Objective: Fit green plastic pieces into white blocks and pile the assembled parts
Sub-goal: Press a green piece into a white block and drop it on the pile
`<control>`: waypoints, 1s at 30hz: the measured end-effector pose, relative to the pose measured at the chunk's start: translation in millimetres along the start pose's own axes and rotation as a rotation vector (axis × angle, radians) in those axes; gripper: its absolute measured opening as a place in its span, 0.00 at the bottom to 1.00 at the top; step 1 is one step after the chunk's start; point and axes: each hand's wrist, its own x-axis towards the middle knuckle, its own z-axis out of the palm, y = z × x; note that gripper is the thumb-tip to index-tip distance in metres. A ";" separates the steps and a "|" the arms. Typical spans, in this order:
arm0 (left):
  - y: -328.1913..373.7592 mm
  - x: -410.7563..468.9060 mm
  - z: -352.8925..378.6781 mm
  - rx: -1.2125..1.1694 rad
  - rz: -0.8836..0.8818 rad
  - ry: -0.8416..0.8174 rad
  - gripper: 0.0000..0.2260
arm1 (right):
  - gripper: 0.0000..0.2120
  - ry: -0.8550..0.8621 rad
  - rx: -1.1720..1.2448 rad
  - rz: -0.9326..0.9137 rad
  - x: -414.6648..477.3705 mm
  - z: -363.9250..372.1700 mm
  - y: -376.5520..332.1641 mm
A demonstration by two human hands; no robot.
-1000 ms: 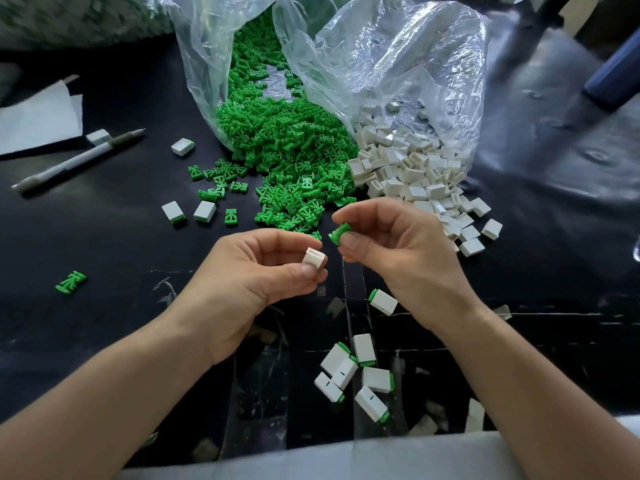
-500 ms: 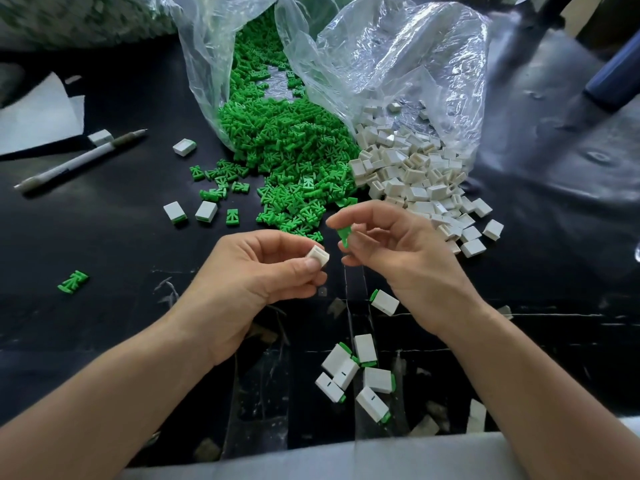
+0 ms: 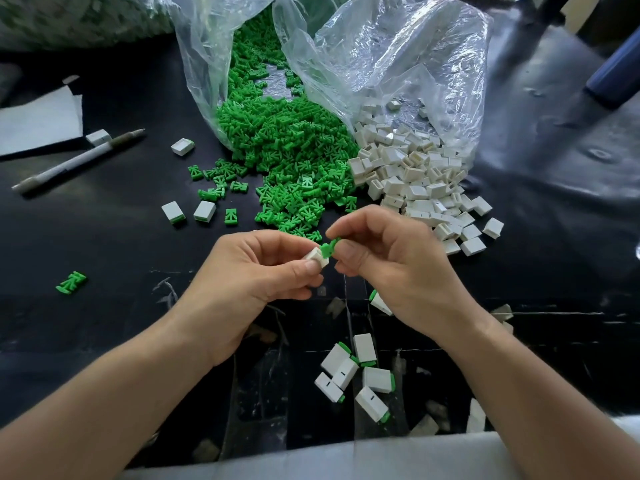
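My left hand [image 3: 256, 271] pinches a small white block [image 3: 317, 258] between thumb and fingers. My right hand [image 3: 388, 258] pinches a green plastic piece [image 3: 328, 248], whose end touches the block's open side. Behind the hands a heap of green pieces [image 3: 287, 161] spills from a clear plastic bag [image 3: 398, 64], and a heap of white blocks [image 3: 415, 181] lies to its right. Several assembled white-and-green parts [image 3: 356, 372] lie in a loose pile near the table's front edge, below my right hand.
A white pen [image 3: 76, 161] and white paper [image 3: 34, 119] lie at the left. Loose white blocks [image 3: 188, 211] and a stray green piece [image 3: 71, 282] sit on the black table [image 3: 104, 237]. A blue object [image 3: 613, 77] stands at the far right.
My hands have come together: the green piece in my right hand now meets the white block in my left. One second ago they were a small gap apart.
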 end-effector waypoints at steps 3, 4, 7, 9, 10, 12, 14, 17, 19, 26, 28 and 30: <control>-0.4 0.0 0.3 0.027 0.000 0.008 0.10 | 0.13 -0.002 -0.040 -0.001 0.0 -0.1 1.3; -0.3 -0.3 0.4 0.033 0.000 0.007 0.10 | 0.13 -0.003 -0.045 -0.001 0.0 -0.4 1.7; 0.6 -1.1 0.4 0.049 0.008 -0.002 0.11 | 0.12 -0.007 -0.051 -0.005 0.1 -1.1 2.4; 0.7 -1.1 0.6 0.056 0.014 0.007 0.10 | 0.11 -0.008 -0.069 -0.010 -0.2 -1.2 3.1; 0.5 -1.2 0.8 0.067 0.019 0.012 0.09 | 0.10 -0.012 -0.084 -0.015 -0.5 -1.0 3.2; 0.0 -1.7 1.6 0.118 0.043 0.024 0.08 | 0.07 -0.031 -0.112 -0.031 -1.5 -0.3 3.3; -0.1 -2.4 2.4 0.163 0.067 0.033 0.08 | 0.06 -0.043 -0.121 -0.037 -2.0 -0.1 3.4; 0.6 -2.5 1.8 0.176 0.081 0.035 0.07 | 0.10 -0.048 -0.079 0.026 -0.7 -1.3 4.9; 1.3 -2.2 1.3 0.179 0.090 0.035 0.07 | 0.08 -0.076 -0.087 0.092 -0.4 -1.9 5.8; 0.6 -4.1 1.0 0.289 0.127 0.010 0.03 | 0.08 -0.196 -0.362 -0.006 -2.9 -2.8 -0.1; -0.4 -4.8 -0.2 0.366 0.164 -0.004 0.05 | 0.07 -0.226 -0.449 -0.074 -3.5 -2.7 -2.5; -1.4 -5.1 -0.8 0.469 0.200 -0.009 0.06 | 0.07 -0.251 -0.553 -0.116 -4.2 -2.5 -3.0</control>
